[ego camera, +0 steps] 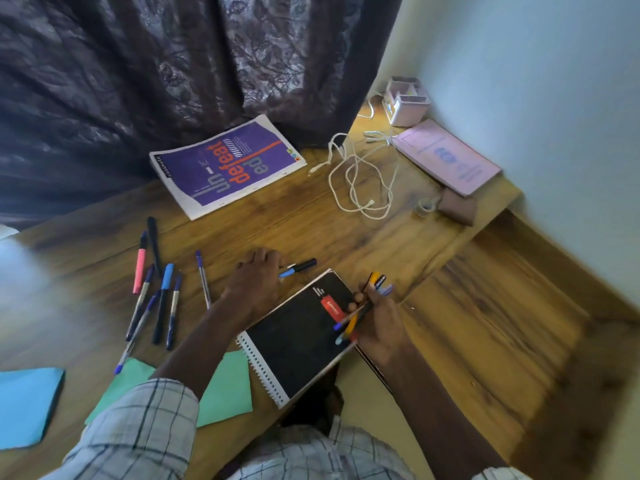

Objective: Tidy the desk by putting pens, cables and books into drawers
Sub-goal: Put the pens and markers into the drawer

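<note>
My right hand [379, 323] grips a bundle of pens [360, 311] over the right edge of a black spiral notebook [298, 337]. My left hand [258, 278] rests palm down on the desk, its fingers on a black and blue pen [299, 266]. Several loose pens [162, 289] lie to the left, and one more pen [202, 277] lies beside my left wrist. A purple book [228, 164] lies at the back, a tangled white cable [360, 178] sits at the back right, and a pink book [446, 155] lies by the wall.
A dark curtain [173, 71] hangs behind the wooden desk [346, 230]. A pink organiser box [407, 102] stands in the back corner. A tape roll [426, 205] and a brown pouch [457, 206] lie near the pink book. A green paper [228, 386] and a blue folder [27, 403] lie near me.
</note>
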